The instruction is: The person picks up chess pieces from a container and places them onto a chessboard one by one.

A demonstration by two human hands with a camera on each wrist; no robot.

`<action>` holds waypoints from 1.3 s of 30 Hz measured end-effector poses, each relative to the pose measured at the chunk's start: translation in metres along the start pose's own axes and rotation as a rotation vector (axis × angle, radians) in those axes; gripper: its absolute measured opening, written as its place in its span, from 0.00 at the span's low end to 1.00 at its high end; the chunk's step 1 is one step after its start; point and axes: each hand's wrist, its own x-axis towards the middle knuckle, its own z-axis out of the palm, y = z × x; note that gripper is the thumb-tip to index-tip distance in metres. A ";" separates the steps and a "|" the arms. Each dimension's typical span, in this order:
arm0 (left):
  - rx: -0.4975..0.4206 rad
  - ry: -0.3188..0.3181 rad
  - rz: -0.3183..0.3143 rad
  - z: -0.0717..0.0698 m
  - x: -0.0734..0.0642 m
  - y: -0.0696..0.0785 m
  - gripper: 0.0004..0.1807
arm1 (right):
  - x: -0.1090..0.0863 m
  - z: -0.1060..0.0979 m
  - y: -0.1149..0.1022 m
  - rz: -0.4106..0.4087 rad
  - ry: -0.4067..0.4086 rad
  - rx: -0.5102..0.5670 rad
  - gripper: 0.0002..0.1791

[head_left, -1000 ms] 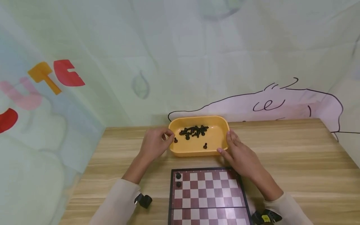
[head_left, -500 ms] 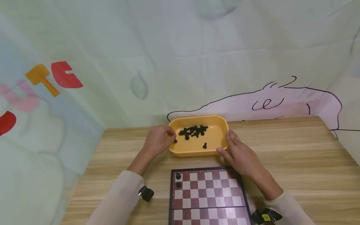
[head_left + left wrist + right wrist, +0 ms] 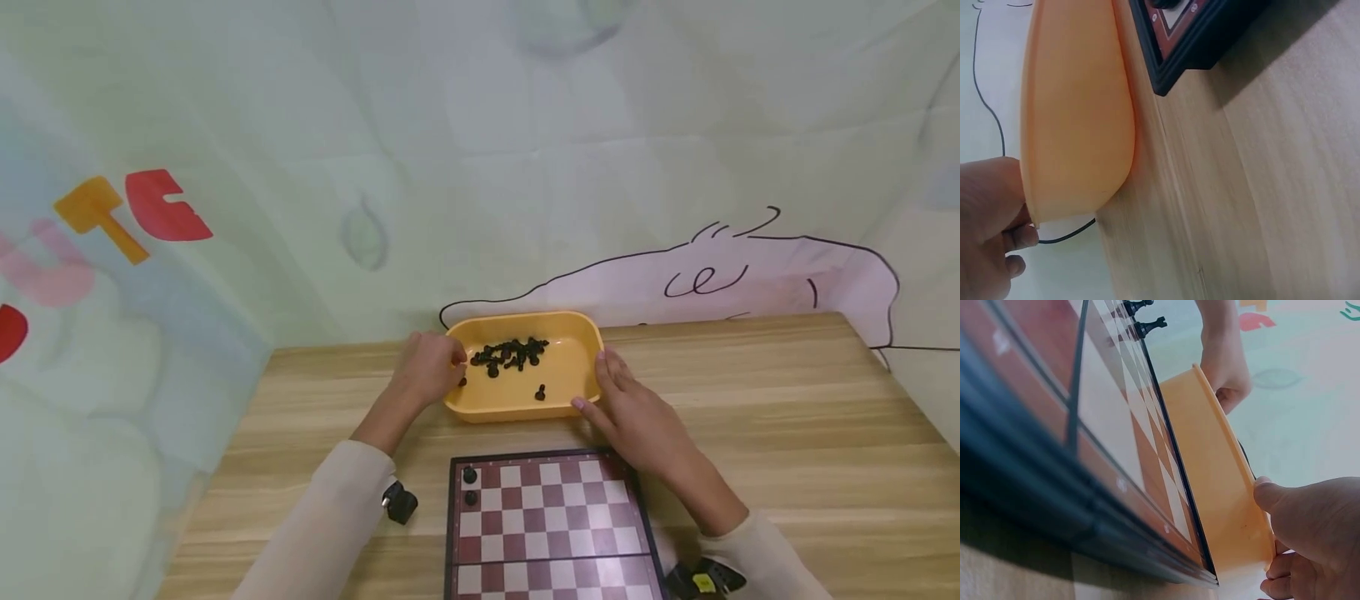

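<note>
A yellow plastic tray (image 3: 558,408) holds several black chess pieces (image 3: 510,354) in a heap, with one chess piece (image 3: 541,392) lying apart near its front wall. My left hand (image 3: 427,367) reaches over the tray's left end, fingers bent down inside. A small black piece (image 3: 462,382) shows right beside those fingers; I cannot tell if they pinch it. In the left wrist view, that hand (image 3: 988,212) overlaps the tray's rim. My right hand (image 3: 641,421) grips the tray's right end, thumb on the front rim; the right wrist view shows its thumb (image 3: 1269,494) at the rim.
A red-and-white chessboard (image 3: 551,521) with a dark frame lies in front of the tray. On its far left corner stand two black pieces, a rook (image 3: 1150,327) and another piece (image 3: 1137,306). A printed cloth (image 3: 465,167) hangs behind the wooden table (image 3: 780,400).
My left hand has moved slightly farther over the tray's left end, covering more of the small piece there. My right hand keeps its grip on the tray. The head view shifts a little.
</note>
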 end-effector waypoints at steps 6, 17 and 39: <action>0.079 -0.085 -0.005 0.002 0.003 0.006 0.06 | -0.001 0.001 -0.001 0.000 -0.005 -0.009 0.48; 0.135 -0.118 -0.032 0.002 0.006 0.015 0.04 | -0.001 0.000 -0.001 -0.018 0.017 -0.011 0.48; 0.098 -0.105 -0.046 0.009 0.010 0.015 0.17 | 0.001 0.000 0.000 -0.005 -0.004 -0.008 0.48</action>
